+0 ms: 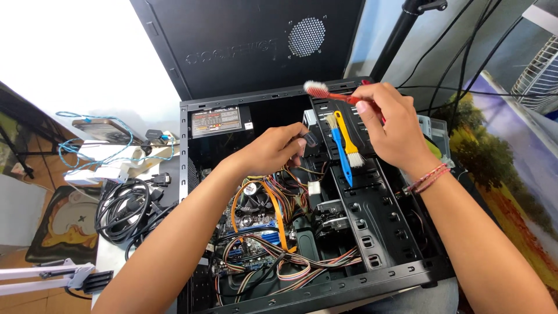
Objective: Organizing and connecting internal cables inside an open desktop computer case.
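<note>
Right hand (392, 125) grips red toothbrush (328, 93), bristles left of grip.

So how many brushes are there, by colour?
Red brush, in the right hand: 1
Yellow brush: 1
Blue brush: 1
Total: 3

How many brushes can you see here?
3. A red toothbrush is held in the right hand; a yellow brush and a blue brush lie side by side on the computer case's drive cage. Others could be hidden inside.
</note>
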